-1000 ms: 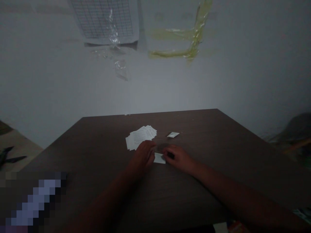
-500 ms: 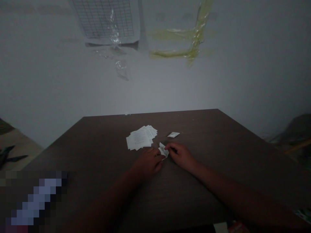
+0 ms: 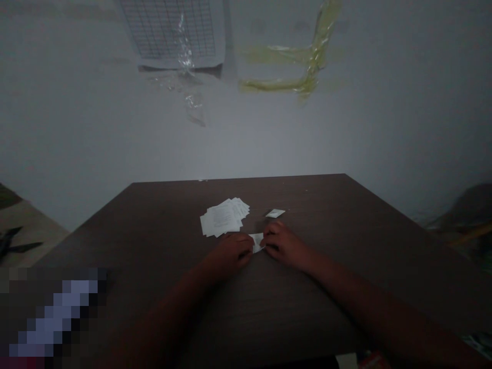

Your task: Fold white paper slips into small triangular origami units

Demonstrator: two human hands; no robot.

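Between my hands, low over the dark table, is a small sheet of white paper. My left hand grips its left edge with fingers closed, and my right hand pinches the right edge. The fingers cover both ends of the sheet, so only its middle shows. Just beyond my left hand lies a fanned pile of white paper sheets with faint print on top. A small folded paper rests a little past my right hand.
The dark wooden table meets a pale wall. A gridded sheet and yellow tape are stuck to that wall. A blurred-out patch covers the lower left. Something white shows at the near edge.
My right hand has shifted slightly, with its fingers now lower around the paper's right edge. The paper, raised and creased before, looks flatter and wider between both hands.
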